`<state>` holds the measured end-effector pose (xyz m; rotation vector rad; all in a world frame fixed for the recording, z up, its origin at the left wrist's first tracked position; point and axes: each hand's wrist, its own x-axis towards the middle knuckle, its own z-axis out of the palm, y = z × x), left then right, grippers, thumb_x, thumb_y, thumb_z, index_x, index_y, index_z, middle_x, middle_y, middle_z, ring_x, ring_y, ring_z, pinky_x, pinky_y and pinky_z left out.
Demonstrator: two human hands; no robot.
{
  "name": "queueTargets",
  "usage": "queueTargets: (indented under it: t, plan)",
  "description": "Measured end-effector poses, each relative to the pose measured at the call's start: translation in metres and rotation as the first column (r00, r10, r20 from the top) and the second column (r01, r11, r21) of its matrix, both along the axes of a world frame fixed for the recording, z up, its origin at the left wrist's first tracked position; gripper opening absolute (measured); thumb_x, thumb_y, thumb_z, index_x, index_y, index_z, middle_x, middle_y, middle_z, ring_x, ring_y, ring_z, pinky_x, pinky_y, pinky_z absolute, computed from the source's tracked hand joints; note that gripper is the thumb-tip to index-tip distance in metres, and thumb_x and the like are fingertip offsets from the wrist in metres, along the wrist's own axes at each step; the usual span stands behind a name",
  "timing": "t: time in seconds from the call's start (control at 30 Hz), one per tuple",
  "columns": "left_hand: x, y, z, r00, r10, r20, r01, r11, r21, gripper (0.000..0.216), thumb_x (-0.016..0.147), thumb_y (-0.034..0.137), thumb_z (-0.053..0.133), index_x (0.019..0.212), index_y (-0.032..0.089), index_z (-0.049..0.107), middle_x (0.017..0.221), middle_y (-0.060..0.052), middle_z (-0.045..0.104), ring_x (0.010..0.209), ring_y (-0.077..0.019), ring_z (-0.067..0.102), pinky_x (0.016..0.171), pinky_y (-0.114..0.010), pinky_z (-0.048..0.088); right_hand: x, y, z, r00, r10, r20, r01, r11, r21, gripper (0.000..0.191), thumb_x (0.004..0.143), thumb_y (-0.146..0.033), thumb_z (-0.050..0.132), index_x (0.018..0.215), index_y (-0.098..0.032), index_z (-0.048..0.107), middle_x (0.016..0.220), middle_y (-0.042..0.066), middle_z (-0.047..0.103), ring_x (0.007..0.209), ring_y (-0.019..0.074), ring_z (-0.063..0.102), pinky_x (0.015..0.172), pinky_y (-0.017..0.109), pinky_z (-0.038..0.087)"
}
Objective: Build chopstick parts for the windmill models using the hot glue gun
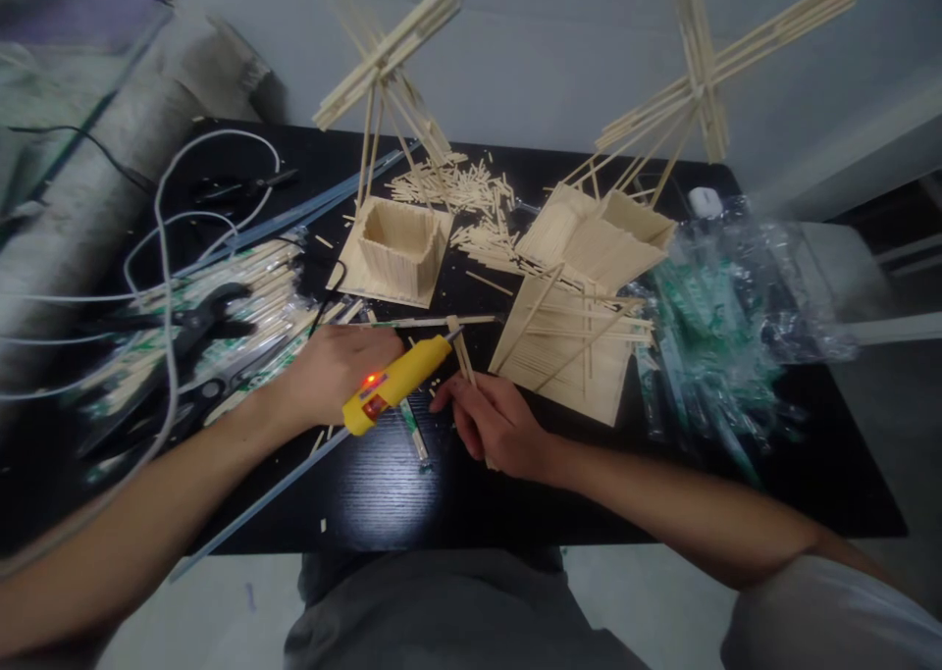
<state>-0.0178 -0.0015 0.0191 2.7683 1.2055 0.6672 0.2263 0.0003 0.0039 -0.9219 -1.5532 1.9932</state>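
My left hand [342,371] is closed around a yellow glue gun [401,384] with its red light lit. The nozzle points up and right, touching or nearly touching the sticks in my other hand. My right hand [504,420] pinches thin wooden sticks [462,346] that stand up from the fingers, with a short piece at their top. Right of that hand lies a flat wooden board [566,356] with loose sticks across it. Behind my hands is a stick-walled box [401,248] on a square base, carrying a windmill-like cross [387,62].
A second stick windmill [699,91] leans at the back right. Short cut sticks [471,184] are heaped between the two models. Green-white wrappers [721,327] pile up at right. Black-handled pliers [210,322], wrapped chopsticks [257,273] and a looping white cable [163,258] lie at left.
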Motion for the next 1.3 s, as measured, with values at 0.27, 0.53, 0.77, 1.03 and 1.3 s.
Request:
queueTargets:
  t: [0.27,0.53,0.77,1.03,1.3]
  plan:
    - [-0.0017,-0.0006,-0.0026,0.999,0.032,-0.009,-0.031,0.999,0.035,0.021,0.094,0.022,0.049,0.073,0.02,0.045,0.065,0.003,0.046,0.057,-0.0083,0.042,0.055,-0.023,0.031,-0.0005,-0.0005,0.0005,1.0,0.009,0.013,-0.009,1.0,-0.001,0.047,0.104,-0.051,0.04,0.087,-0.014,0.065,0.044,-0.008,0.047,0.038,0.006,0.042,0.044,0.018,0.036]
    - [-0.0063,-0.0015,-0.0073,0.998,0.069,0.014,-0.069,0.998,0.007,0.017,0.091,0.026,0.05,0.076,0.023,0.044,0.065,0.002,0.048,0.057,-0.0105,0.045,0.054,-0.027,0.033,0.0006,-0.0005,0.0006,0.999,0.012,0.036,-0.012,1.0,0.012,0.048,0.104,-0.051,0.039,0.087,-0.014,0.065,0.045,-0.008,0.048,0.04,0.0061,0.043,0.047,0.019,0.036]
    - [-0.0057,-0.0034,-0.0087,0.995,0.096,0.0,-0.096,0.995,-0.029,0.017,0.092,0.028,0.048,0.076,0.022,0.047,0.067,0.001,0.051,0.058,-0.0108,0.046,0.056,-0.027,0.034,0.0003,-0.0002,0.0016,0.999,0.015,0.034,-0.015,1.0,0.003,0.048,0.104,-0.052,0.039,0.087,-0.015,0.064,0.044,-0.008,0.047,0.039,0.0066,0.042,0.046,0.019,0.036]
    - [-0.003,-0.001,-0.0054,0.994,0.105,0.005,-0.105,0.994,0.011,0.019,0.092,0.024,0.054,0.075,0.02,0.045,0.066,0.003,0.049,0.056,-0.0076,0.044,0.054,-0.022,0.031,0.0008,-0.0002,0.0011,0.999,0.011,0.039,-0.011,1.0,0.014,0.048,0.104,-0.051,0.039,0.085,-0.014,0.064,0.044,-0.007,0.048,0.04,0.0069,0.044,0.048,0.019,0.037]
    - [-0.0002,0.0,-0.0053,0.989,0.141,0.035,-0.14,0.99,-0.022,0.012,0.089,0.025,0.056,0.079,0.019,0.051,0.068,0.002,0.051,0.058,-0.0087,0.05,0.054,-0.021,0.035,0.001,-0.0007,0.0002,1.0,0.006,0.028,-0.006,1.0,0.004,0.05,0.104,-0.055,0.039,0.085,-0.015,0.063,0.046,-0.007,0.048,0.041,0.0071,0.043,0.046,0.02,0.036]
